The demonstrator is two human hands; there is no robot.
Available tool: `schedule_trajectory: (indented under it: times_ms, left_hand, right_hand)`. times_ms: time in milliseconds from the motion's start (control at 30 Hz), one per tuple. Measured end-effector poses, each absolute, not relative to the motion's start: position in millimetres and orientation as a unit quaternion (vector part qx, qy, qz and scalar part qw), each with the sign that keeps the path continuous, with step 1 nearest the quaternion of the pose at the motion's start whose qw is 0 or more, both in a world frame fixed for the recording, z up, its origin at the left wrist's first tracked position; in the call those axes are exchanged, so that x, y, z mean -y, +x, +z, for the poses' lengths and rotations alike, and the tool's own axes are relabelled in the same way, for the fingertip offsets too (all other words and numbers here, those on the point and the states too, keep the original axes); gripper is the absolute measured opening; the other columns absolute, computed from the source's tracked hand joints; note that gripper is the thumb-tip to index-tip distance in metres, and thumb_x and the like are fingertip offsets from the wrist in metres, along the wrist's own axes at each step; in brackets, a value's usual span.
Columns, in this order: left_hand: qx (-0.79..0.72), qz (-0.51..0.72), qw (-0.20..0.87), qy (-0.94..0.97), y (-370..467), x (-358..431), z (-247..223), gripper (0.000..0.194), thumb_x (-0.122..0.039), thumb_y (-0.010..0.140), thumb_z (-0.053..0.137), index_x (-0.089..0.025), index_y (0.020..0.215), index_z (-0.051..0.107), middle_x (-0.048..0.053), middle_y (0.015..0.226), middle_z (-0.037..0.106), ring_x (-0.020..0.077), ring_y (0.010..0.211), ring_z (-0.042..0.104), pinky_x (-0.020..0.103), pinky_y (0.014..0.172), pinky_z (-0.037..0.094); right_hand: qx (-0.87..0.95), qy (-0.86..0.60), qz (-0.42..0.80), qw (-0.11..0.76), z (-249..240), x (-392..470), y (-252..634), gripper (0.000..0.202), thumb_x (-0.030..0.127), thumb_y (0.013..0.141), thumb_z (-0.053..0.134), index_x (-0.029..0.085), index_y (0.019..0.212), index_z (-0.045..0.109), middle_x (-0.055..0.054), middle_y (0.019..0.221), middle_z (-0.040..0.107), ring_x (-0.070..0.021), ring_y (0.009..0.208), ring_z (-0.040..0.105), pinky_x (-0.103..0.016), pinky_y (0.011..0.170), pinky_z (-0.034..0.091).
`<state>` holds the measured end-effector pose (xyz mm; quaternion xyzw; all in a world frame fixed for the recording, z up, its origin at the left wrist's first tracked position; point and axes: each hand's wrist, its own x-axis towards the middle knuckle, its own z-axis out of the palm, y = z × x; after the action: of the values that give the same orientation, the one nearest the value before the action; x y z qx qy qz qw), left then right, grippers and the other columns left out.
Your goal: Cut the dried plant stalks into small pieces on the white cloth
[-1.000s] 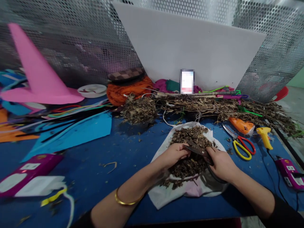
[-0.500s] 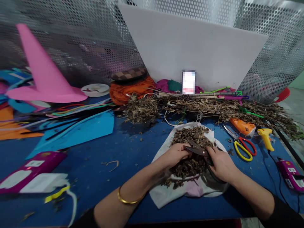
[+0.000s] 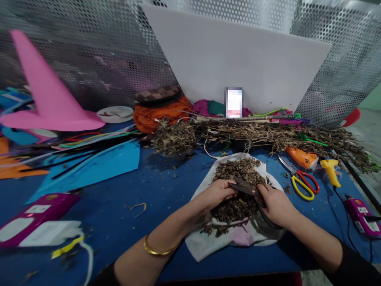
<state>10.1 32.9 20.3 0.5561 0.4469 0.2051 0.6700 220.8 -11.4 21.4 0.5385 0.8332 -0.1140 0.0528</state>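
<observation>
My right hand (image 3: 275,204) is closed around the handles of dark scissors (image 3: 248,188), whose blades point left and stand apart over a heap of brown dried leaf bits (image 3: 235,210). By the blade tips, my left hand (image 3: 218,194) is closed in a pinch. What its fingers hold is hidden; only the scissor blades show beside the thumb. Beneath both hands the crumbled leaves lie on a white cloth bag (image 3: 198,244) with a pinkish patch, spread on the blue table (image 3: 119,226).
Scissors with red and yellow handles (image 3: 303,186), an orange packet (image 3: 302,159) and a yellow glue gun (image 3: 331,172) lie to the right. Dried stalks (image 3: 247,135) stretch along the back. Blue foam sheet (image 3: 101,165), a pink cone hat (image 3: 50,95) and a purple power strip (image 3: 41,216) occupy the left.
The camera view has turned slightly, so everything sits a little further left in the picture. Both hands and the scissors look nearly the same over the leaf bits.
</observation>
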Motion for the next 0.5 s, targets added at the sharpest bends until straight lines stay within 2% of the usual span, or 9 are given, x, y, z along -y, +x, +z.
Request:
schedule_trajectory:
  times_ms: [500]
  left_hand:
    - [-0.456,0.203,0.684,0.533,9.6,-32.2,25.4,0.012,-0.025,0.060,0.057,-0.014,0.060,0.051,-0.006,0.049,0.043,0.0057,0.046,0.030,0.022,0.046,0.018]
  right_hand:
    - [-0.840,0.532,-0.100,0.045,19.6,12.1,222.5,0.036,0.025,0.081,0.044,0.017,0.116,0.041,-0.008,0.098,0.056,-0.0190,0.082,0.056,-0.026,0.066,0.036]
